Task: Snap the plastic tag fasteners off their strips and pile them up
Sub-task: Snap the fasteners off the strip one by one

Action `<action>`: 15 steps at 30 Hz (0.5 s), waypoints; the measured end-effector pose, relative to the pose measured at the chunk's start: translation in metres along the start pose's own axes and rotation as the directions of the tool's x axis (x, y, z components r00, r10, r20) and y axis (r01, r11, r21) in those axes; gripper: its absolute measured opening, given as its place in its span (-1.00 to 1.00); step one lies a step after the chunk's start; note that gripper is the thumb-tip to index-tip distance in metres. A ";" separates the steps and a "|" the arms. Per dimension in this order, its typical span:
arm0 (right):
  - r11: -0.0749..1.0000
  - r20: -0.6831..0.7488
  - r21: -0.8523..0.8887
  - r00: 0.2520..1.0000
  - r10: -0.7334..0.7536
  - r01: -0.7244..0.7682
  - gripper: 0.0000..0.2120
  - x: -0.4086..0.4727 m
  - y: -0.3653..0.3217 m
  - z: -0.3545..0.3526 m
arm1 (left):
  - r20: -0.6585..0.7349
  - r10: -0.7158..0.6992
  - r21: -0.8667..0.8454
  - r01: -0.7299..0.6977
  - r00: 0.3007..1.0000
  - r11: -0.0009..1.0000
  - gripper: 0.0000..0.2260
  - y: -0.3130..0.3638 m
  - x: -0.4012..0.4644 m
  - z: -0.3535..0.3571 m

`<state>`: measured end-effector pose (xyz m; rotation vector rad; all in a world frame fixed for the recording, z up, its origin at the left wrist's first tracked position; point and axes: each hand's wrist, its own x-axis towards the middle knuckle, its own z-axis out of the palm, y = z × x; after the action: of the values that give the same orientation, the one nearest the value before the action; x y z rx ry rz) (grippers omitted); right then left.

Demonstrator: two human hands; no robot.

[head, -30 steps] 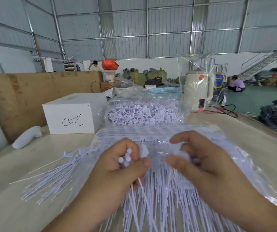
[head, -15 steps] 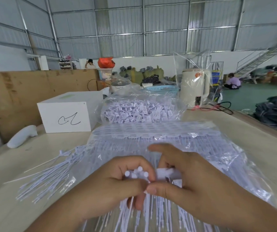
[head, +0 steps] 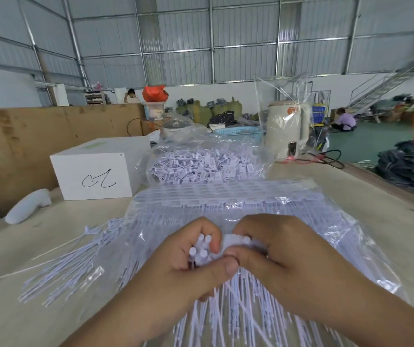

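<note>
Hands have closed in on each other since a second ago, when they were apart over the sheet; now thumb tips nearly meet, so I'd judge this as mid-snap on the next fastener, not a pause; left hand (head: 176, 266) is curled round a small bundle of white plastic tag fasteners (head: 201, 249), about five round heads visible poking up between its fingers, tails hanging down; right hand (head: 283, 256) pinches the white flat strip end (head: 234, 240) between thumb and forefinger, right against that bundle; both grips tight and narrow, nothing loose; bundle count looks unchanged from half a second ago, so no new piece freed yet; counts: two clear plastic bags, the near one (head: 251, 204) spread under the hands with uncut strips, too many to count, the far one (head: 201, 166) holding the heap of separated pieces; one loose fan of thin white stems (head: 63, 266) on the pale table (head: 25, 321) to the left; one white cardboard box (head: 93, 169) with a scribble; one white handheld device (head: 28, 209) beside it.
</note>
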<state>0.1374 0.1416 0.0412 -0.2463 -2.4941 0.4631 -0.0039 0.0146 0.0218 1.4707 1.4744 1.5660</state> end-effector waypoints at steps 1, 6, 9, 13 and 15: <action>1.000 -0.033 0.019 0.999 0.022 -0.021 -0.79 0.000 -0.001 0.002 | -0.053 0.018 -0.004 -0.019 0.998 1.000 -0.81 -0.002 0.001 0.004; 0.936 -0.287 0.324 0.929 0.234 -0.136 -0.80 0.004 -0.002 0.005 | -0.208 0.025 -0.079 -0.042 0.978 0.996 -0.80 -0.002 0.002 0.016; 0.864 -0.404 0.485 0.841 0.361 -0.138 -0.73 0.007 0.008 -0.018 | -0.182 0.005 -0.122 -0.028 0.983 0.992 -0.81 0.002 -0.002 0.013; 0.887 -0.118 0.458 0.986 0.120 -0.053 -0.71 0.000 0.005 -0.008 | -0.106 0.031 -0.096 -0.042 0.994 0.995 -0.86 0.006 -0.002 0.010; 0.932 -0.030 0.360 0.999 -0.038 0.046 -0.61 -0.001 0.008 0.004 | -0.070 0.024 -0.068 -0.029 0.997 0.997 -0.86 0.006 -0.003 0.008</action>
<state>0.1367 0.1472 0.0342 -0.0504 -2.3320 0.8817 0.0059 0.0131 0.0245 1.4159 1.4297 1.6822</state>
